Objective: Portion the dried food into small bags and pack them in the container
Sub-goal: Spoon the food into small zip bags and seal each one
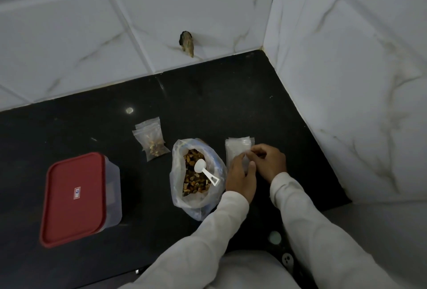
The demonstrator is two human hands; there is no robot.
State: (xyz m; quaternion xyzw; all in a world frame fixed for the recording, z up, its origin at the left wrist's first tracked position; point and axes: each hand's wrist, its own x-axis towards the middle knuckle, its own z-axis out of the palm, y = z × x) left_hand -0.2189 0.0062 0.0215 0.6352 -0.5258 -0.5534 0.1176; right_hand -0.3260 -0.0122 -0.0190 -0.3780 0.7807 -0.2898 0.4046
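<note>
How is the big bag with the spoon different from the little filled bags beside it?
The big bag stands open, with a white spoon inside; the little bags lie flat. The big bag holds much food; the little bags hold only a little. Both are clear plastic with brown dried food.

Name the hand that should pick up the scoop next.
Left, probably. The left hand sits right beside the food bag, and the scoop lies with its handle toward it. The right hand is farther off, beyond the left; both pinch an empty bag.
</note>
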